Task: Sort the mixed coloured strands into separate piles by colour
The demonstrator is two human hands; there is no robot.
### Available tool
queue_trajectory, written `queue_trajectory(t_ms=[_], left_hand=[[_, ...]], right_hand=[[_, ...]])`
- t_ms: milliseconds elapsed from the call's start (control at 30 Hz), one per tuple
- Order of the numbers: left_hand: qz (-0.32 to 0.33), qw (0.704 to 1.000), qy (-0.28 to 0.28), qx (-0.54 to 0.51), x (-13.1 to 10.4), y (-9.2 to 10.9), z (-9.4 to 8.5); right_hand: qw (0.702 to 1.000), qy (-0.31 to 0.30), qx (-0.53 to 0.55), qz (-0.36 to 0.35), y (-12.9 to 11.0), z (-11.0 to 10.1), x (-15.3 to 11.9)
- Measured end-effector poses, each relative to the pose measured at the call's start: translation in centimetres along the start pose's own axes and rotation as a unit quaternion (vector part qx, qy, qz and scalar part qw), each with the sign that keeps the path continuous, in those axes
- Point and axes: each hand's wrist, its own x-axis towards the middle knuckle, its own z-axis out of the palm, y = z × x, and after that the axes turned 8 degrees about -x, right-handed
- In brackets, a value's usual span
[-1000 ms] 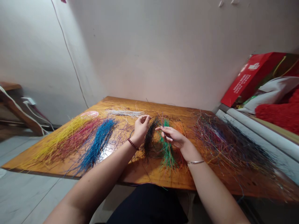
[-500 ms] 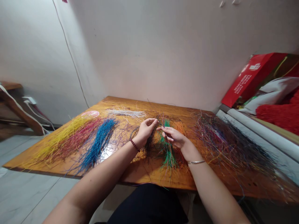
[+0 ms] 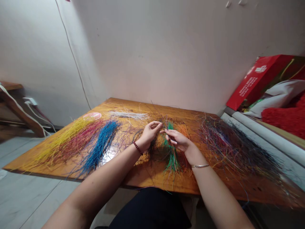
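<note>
My left hand (image 3: 150,132), a dark red bead bracelet on its wrist, pinches a thin dark wire between thumb and fingertips. Close beside it, my right hand (image 3: 178,139) is closed on a few thin wires (image 3: 173,148), whose ends hang down below the fingers. Under the right hand lies a bundle of green wires (image 3: 172,162), with orange wires (image 3: 183,129) just to its right. A dark tangle of wires (image 3: 150,149) rests under the left hand. The fingertips hide exactly where the held wires meet.
Yellow (image 3: 59,136), pink-red (image 3: 81,144) and blue wires (image 3: 98,148) lie at left on the wooden table (image 3: 140,178). White wires (image 3: 130,115) lie at the back. Mixed dark wires (image 3: 238,146) spread at right, near white rolls (image 3: 269,130) and a red box (image 3: 250,79).
The left hand has shifted very slightly right, towards the right hand. Both keep their hold; the bundles have not moved.
</note>
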Motion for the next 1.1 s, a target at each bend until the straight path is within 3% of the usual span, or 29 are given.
queue_trajectory(t_ms=[367, 867, 1100], left_hand=[[0.018, 0.998, 0.055, -0.013, 0.5, 1.1, -0.8], [-0.041, 0.999, -0.024, -0.014, -0.2, -0.1, 0.2], [0.025, 0.999, 0.029, -0.009, 0.5, 0.7, -0.8]], right_hand=[[1.000, 0.007, 0.001, 0.018, -0.2, 0.2, 0.0], [1.000, 0.018, -0.001, 0.009, 0.4, -0.1, 0.2], [1.000, 0.003, 0.002, 0.006, 0.1, -0.1, 0.2]])
